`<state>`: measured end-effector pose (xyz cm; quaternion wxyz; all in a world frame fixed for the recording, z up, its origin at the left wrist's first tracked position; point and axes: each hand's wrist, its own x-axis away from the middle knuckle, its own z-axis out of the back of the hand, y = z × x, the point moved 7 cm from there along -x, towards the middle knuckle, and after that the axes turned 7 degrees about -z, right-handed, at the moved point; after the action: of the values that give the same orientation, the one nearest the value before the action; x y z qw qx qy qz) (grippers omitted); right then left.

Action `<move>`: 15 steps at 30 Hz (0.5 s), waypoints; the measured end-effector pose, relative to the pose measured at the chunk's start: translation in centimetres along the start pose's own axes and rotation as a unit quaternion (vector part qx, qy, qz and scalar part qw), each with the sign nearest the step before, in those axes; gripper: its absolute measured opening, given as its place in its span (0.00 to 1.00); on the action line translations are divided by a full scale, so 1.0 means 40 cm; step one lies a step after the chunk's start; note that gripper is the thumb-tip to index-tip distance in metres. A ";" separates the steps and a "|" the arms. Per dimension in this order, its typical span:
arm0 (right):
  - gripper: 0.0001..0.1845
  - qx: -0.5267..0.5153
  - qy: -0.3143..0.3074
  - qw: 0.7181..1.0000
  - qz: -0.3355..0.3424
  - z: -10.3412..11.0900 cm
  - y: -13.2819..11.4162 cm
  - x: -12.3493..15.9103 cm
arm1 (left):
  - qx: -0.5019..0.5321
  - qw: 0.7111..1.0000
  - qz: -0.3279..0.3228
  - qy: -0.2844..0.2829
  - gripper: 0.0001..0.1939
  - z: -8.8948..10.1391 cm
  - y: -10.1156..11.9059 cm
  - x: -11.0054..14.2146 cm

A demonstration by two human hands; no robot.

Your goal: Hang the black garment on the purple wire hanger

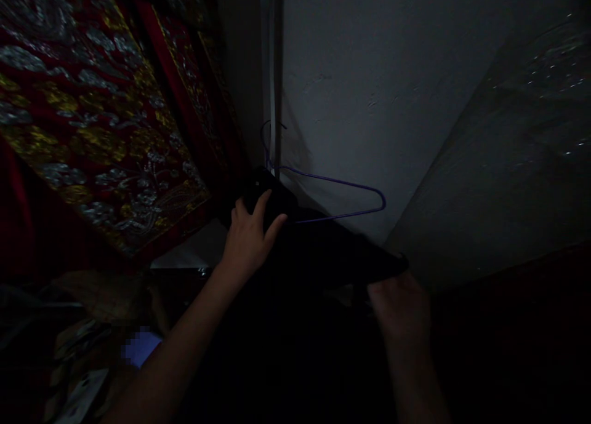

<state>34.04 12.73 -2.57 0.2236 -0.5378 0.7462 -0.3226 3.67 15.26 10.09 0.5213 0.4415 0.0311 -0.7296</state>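
A purple wire hanger (pixel 341 181) is in the middle, its hook near a narrow vertical strip on the wall. Its left part is hidden by a black garment (pixel 318 258), too dark for me to tell its kind. My left hand (pixel 249 230) lies on the cloth just below the hanger's neck, fingers and thumb spread apart. To the right and lower down, my right hand (pixel 401 304) is closed on the garment's edge and holds it out sideways. The right fingertips are partly hidden by the cloth. The hanger's right arm is bare of cloth.
Red fabric with gold and silver embroidery (pixel 106 116) hangs at the left. Behind the hanger is a grey wall (pixel 392 73), with a shiny clear sheet (pixel 530 135) at right. Dim clutter, including a pale blue item (pixel 142 347), lies at lower left.
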 end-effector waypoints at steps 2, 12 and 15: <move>0.02 -0.020 0.024 0.999 -0.016 0.042 0.056 0.037 | 0.017 0.999 -0.007 0.046 0.27 0.005 -0.034 -0.047; 0.13 -0.070 0.056 0.987 -0.136 0.014 0.214 0.084 | 0.417 0.843 0.215 0.264 0.13 0.022 -0.333 -0.026; 0.18 -0.014 0.009 0.992 -0.124 -0.041 0.224 0.106 | 0.491 0.782 0.288 0.252 0.08 -0.006 -0.407 0.031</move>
<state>25.66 11.02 -7.85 0.1672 -0.6260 0.6804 -0.3423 -9.11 21.87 2.37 0.3933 0.7944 -0.3299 -0.3247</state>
